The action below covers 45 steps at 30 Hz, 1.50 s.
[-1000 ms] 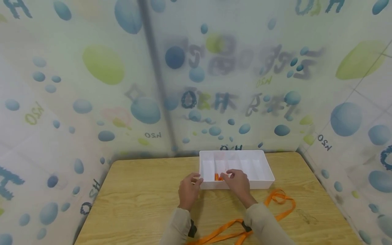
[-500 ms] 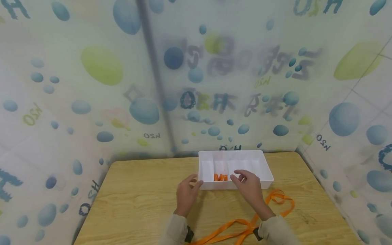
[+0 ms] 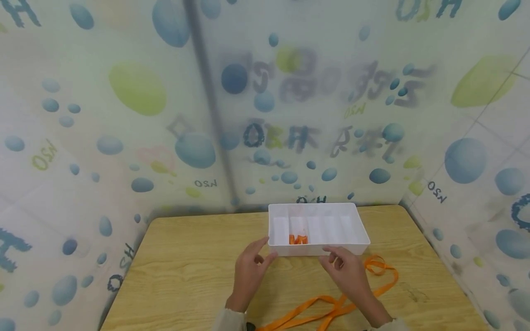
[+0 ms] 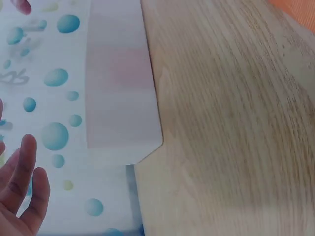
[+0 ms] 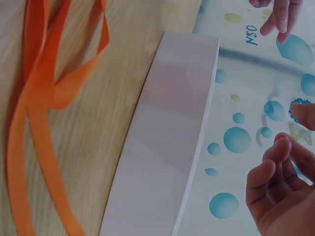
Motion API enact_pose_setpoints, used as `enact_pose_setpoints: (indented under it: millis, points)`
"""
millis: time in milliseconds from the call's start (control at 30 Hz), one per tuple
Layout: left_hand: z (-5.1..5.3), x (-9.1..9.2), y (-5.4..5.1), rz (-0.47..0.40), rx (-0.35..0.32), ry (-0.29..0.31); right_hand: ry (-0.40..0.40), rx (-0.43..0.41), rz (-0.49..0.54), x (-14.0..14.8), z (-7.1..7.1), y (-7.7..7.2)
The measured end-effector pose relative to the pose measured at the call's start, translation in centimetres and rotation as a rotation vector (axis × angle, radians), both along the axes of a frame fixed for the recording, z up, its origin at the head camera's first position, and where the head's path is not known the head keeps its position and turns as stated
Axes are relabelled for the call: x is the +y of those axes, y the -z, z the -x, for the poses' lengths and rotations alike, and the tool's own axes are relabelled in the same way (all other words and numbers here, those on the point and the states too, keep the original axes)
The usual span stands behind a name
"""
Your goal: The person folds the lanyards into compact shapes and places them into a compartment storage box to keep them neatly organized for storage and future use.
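Note:
A white divided box (image 3: 336, 248) stands near the table's back edge, with several small orange pieces (image 3: 299, 240) in its second compartment from the left. My left hand (image 3: 248, 271) is at the box's front left corner, fingers relaxed and holding nothing; whether it touches the box I cannot tell. In front of the box's right half, my right hand (image 3: 349, 278) has loosely bent fingers with nothing between them. The left wrist view shows the box's side (image 4: 120, 83) beyond my left hand's fingers (image 4: 24, 172). In the right wrist view, my right hand (image 5: 283, 191) appears beside the box (image 5: 167, 113).
A long orange ribbon (image 3: 304, 308) lies looped on the wooden table (image 3: 186, 266), passing below my right forearm and reaching right of it. Patterned white sheeting (image 3: 290, 105) hangs behind the table and along both sides.
My right hand has moved from the orange pieces out of the box, back toward me and to the right. My left hand has drawn back slightly. The orange pieces stay in their compartment.

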State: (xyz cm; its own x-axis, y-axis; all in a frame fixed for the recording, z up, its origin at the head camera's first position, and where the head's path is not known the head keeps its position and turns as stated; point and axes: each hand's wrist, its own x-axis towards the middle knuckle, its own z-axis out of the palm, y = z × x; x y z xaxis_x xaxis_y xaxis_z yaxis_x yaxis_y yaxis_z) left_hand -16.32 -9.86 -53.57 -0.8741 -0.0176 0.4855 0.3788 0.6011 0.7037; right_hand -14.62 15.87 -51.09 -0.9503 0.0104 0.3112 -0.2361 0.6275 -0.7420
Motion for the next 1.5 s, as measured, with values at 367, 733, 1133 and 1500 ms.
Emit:
enact_pose_setpoints:
  millis: [367, 733, 1133, 1500]
  points:
    - [-2.3, -0.2, 0.5, 0.129, -0.01, 0.016, -0.086, -0.04, -0.058, -0.2, -2.7, 2.0]
    - [-4.0, -0.3, 2.5, 0.183, -0.098, 0.112, -0.187, 0.011, -0.211, 0.0, -4.2, 4.3]
    - [-5.2, 0.4, 4.3, 0.232, -0.122, 0.325, -0.221, -0.071, -0.286, 0.5, -4.7, 5.5]
    - [-6.1, 1.2, 6.0, 0.38, -0.205, 0.36, -0.35, -0.217, -0.388, 1.2, -4.7, 7.2]
